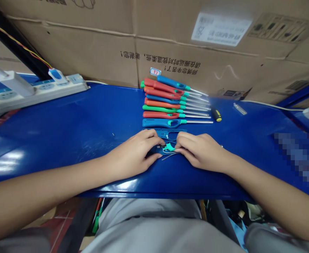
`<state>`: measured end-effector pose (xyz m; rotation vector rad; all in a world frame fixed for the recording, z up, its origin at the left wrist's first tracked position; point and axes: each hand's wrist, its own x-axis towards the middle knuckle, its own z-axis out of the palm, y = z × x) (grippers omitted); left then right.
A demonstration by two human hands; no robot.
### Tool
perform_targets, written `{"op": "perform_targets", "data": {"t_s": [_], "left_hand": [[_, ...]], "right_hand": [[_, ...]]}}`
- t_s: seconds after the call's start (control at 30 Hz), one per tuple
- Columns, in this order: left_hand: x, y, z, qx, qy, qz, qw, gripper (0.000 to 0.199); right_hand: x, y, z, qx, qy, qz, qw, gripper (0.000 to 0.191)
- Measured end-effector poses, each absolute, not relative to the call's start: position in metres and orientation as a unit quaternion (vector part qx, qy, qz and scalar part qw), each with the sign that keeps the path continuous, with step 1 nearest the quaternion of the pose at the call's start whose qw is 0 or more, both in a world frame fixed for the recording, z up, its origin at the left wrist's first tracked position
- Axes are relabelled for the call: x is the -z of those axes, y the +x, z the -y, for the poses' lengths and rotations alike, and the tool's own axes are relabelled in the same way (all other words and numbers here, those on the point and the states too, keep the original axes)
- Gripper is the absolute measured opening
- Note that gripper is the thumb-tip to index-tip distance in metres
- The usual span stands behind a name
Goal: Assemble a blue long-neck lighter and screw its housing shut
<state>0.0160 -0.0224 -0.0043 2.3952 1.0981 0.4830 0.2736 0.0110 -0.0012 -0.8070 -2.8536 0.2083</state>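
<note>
Left hand (133,154) and right hand (199,151) pinch a green trigger (169,147) on a blue shell (167,135), beside finished lighters (170,102) on the bench (65,130).

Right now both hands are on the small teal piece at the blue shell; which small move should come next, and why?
Probably press the teal piece down into the open blue shell. The left hand and right hand pinch it from both sides, it sits at the shell's near edge, and a thin metal rod lies loose beside it. Whether it is already seated cannot be told.
</note>
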Motion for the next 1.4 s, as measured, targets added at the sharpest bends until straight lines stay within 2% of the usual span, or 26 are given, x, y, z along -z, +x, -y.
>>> {"op": "perform_targets", "data": {"t_s": [0.17, 0.47, 0.7, 0.97, 1.4], "left_hand": [[0.0048, 0.0163, 0.0221, -0.178, 0.868, -0.4, 0.233, 0.024], [0.0064, 0.0159, 0.0229, -0.181, 0.87, -0.4, 0.227, 0.024], [0.0055, 0.0161, 0.0228, -0.174, 0.869, -0.405, 0.228, 0.024], [0.006, 0.0167, 0.0231, -0.176, 0.868, -0.405, 0.226, 0.023], [0.0057, 0.0168, 0.0245, -0.176, 0.873, -0.4, 0.216, 0.025]], "right_hand": [[0.0017, 0.2737, -0.0107, -0.061, -0.259, 0.96, 0.092, 0.026], [0.0043, 0.2739, -0.0127, -0.13, -0.261, 0.95, 0.116, 0.02], [0.0039, 0.2748, -0.0126, -0.111, -0.254, 0.956, 0.095, 0.023], [0.001, 0.2744, -0.0118, -0.152, -0.281, 0.941, 0.111, 0.017], [-0.0011, 0.2762, -0.0111, -0.099, -0.267, 0.955, 0.085, 0.02]]}}
